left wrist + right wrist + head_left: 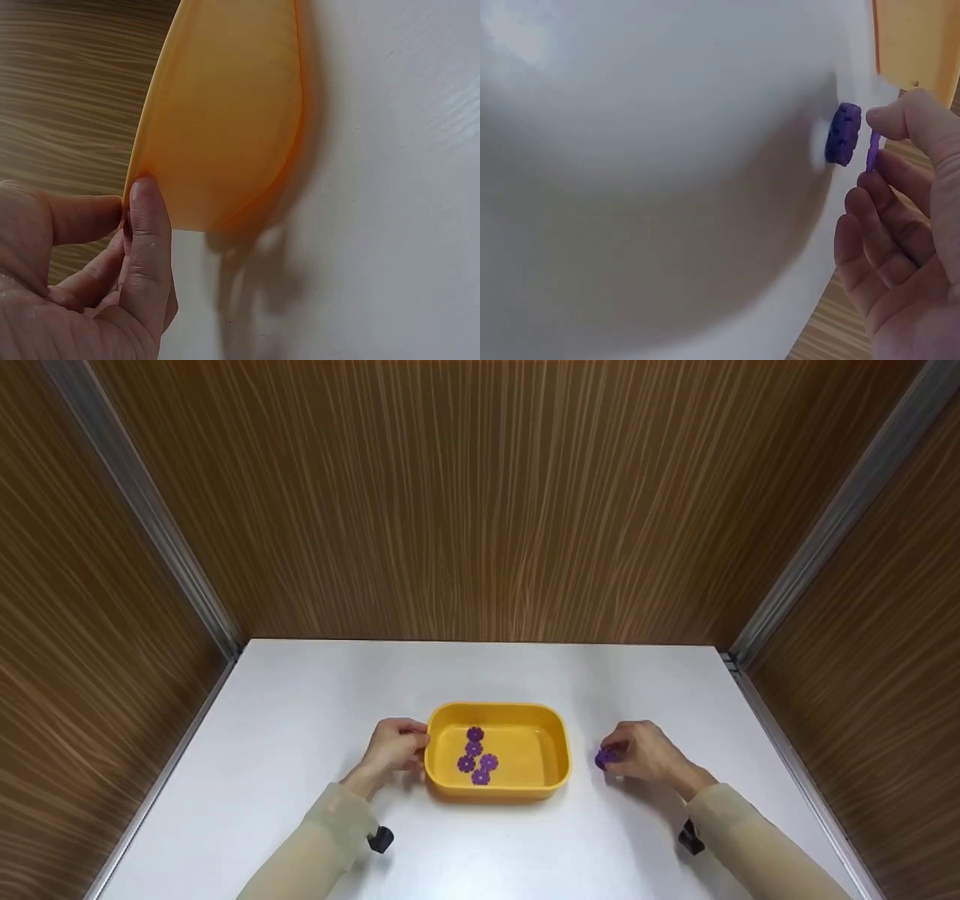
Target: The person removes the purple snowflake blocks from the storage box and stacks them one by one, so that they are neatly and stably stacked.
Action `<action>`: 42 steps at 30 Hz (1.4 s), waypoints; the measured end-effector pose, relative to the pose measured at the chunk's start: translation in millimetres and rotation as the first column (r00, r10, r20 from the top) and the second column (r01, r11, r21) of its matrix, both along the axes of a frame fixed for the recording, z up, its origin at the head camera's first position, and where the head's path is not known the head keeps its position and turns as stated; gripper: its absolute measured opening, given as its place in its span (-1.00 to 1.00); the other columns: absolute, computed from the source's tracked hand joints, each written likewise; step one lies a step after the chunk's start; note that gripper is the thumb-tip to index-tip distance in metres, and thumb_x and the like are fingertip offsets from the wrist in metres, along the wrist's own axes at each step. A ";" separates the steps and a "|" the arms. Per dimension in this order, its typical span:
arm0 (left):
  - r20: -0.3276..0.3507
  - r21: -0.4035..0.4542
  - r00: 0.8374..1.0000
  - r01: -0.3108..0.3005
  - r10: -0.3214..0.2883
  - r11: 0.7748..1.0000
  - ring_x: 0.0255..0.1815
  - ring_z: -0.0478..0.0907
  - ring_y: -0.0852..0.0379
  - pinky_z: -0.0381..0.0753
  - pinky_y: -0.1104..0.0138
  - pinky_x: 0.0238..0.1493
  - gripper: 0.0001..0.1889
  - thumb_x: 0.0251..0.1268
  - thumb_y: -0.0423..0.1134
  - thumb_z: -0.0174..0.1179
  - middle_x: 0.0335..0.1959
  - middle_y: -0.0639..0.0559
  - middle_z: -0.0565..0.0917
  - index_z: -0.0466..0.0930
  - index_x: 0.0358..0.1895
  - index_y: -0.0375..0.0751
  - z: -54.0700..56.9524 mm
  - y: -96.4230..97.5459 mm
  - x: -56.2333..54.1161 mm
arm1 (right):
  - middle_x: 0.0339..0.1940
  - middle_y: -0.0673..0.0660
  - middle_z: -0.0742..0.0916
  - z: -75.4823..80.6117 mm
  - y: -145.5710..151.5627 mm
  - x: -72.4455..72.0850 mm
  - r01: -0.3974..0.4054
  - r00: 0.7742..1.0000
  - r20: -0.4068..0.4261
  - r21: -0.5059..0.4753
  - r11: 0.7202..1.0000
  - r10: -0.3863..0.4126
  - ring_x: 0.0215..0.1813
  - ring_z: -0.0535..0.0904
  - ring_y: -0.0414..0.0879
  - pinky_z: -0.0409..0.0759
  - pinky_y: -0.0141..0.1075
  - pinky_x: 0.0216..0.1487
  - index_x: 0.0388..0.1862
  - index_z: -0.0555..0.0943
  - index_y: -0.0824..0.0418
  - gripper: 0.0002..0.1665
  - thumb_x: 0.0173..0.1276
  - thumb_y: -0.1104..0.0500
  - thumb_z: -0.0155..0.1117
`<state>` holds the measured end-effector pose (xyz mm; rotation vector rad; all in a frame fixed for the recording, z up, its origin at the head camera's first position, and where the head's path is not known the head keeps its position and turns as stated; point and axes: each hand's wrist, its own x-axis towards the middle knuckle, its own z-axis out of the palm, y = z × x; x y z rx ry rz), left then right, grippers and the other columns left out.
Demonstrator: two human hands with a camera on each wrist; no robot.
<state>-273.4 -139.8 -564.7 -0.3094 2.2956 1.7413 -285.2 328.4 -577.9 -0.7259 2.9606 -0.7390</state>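
My left hand (394, 746) pinches the left rim of a yellow tray (541, 793) between thumb and fingers. In the tray's left half lie several flat purple flower-shaped discs (466, 763), some touching or overlapping. To the right of the tray, my right hand (645, 750) pinches one thin purple flower-shaped disc (873, 152) by its edges, seen edge-on in the right wrist view. Close under that disc, a short stack of darker purple discs (844, 135) stands on the table, a narrow gap showing between them.
The tray stands on a white table (315, 682). Brown wood-grain panels (487, 510) rise behind it and on both sides, with metal strips (150, 510) along the corners. A small black device (381, 839) sits at each wrist.
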 end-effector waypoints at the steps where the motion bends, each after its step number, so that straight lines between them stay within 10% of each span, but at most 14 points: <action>1: 0.001 0.000 1.000 -0.002 0.002 1.000 -0.31 0.77 0.12 0.96 0.15 -0.10 -0.69 0.48 -0.34 0.35 -0.04 -0.19 0.87 0.79 0.19 -0.35 0.0 0.0 -0.1 | -0.27 0.00 0.84 -0.3 0.2 0.0 0.005 1.000 0.008 0.005 1.000 -0.005 -0.23 0.67 -0.23 0.82 -0.39 -0.08 -0.09 0.93 0.20 -0.68 0.15 0.20 0.76; 42: -0.003 -0.002 1.000 0.009 -0.009 1.000 -0.32 0.76 0.14 0.94 0.20 -0.16 -0.69 0.49 -0.31 0.36 -0.06 -0.17 0.88 0.79 0.19 -0.34 -0.8 -0.1 0.5 | -0.18 0.04 0.85 -4.5 -3.4 0.5 0.049 0.993 0.107 0.038 0.998 -0.052 -0.17 0.68 -0.17 0.89 -0.26 0.00 0.02 0.88 0.21 -0.51 0.09 0.12 0.77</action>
